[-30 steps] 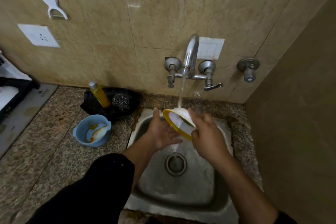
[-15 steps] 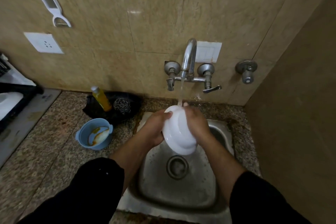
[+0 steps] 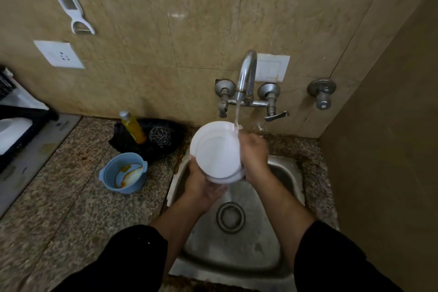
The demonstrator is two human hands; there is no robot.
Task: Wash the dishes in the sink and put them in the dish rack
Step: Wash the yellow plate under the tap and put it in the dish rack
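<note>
Centre frame, under the tap (image 3: 246, 73) and above the sink (image 3: 237, 256), I hold the white bowl (image 3: 216, 152) tilted. My left hand (image 3: 203, 185) grips its lower rim and my right hand (image 3: 253, 152) clasps the right rim. Wet, it is probably slick, light, stiff and breakable, so opposite rims suit best.

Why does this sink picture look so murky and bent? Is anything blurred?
Head view: dim, warm light; the wide lens bows straight edges towards the borders; a small glare patch sits on the beige wall tile; the white round bowl is washed out, nearly featureless; the right hand at its rim is smeared by motion.
</note>
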